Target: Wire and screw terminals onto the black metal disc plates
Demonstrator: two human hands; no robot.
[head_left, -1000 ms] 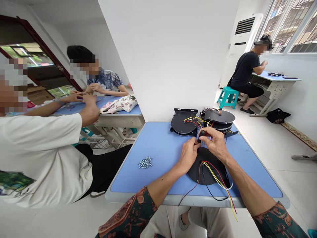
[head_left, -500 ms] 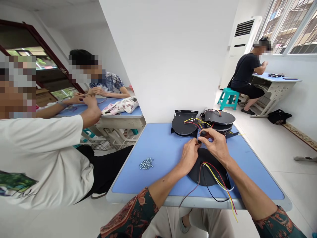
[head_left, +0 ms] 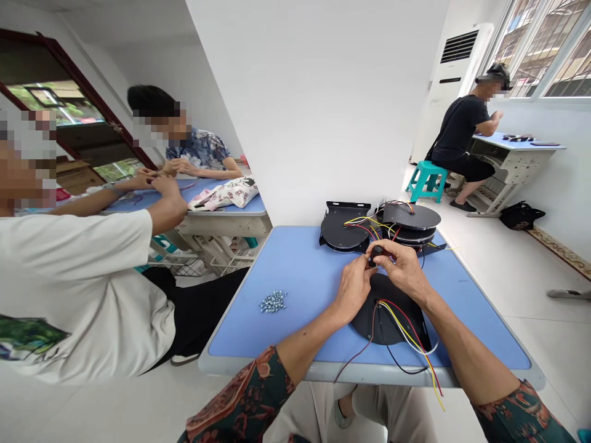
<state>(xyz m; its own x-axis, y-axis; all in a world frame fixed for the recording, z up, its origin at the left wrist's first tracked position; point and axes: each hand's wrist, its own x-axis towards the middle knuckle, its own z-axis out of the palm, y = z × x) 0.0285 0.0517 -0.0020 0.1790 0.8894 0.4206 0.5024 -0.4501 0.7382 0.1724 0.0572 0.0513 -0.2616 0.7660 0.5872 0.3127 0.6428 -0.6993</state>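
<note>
My right hand (head_left: pixel 401 266) is closed in a pinch round a short black tool (head_left: pixel 377 253), like a stubby screwdriver, held upright over the far edge of a black round metal housing (head_left: pixel 385 320). My left hand (head_left: pixel 353 284) has its fingers pressed together at the tool's lower end. What those fingertips grip, if anything, is hidden. The housing lies nearest me, its flat face up. From a hole in that face come red, yellow, white, black and brown wires (head_left: pixel 406 329), which trail over the table's front edge.
Left on the blue table (head_left: pixel 305 258) lies a pile of small silvery screws (head_left: pixel 273 301). Behind my hands are another black housing (head_left: pixel 345 227) and a stack of similar housings (head_left: pixel 410 220), with loose wires. A co-worker in a white shirt (head_left: pixel 87 283) sits close at left.
My right fingers have shifted and curled further round the black tool, which now stands more upright. My left hand and the housing have barely moved.
</note>
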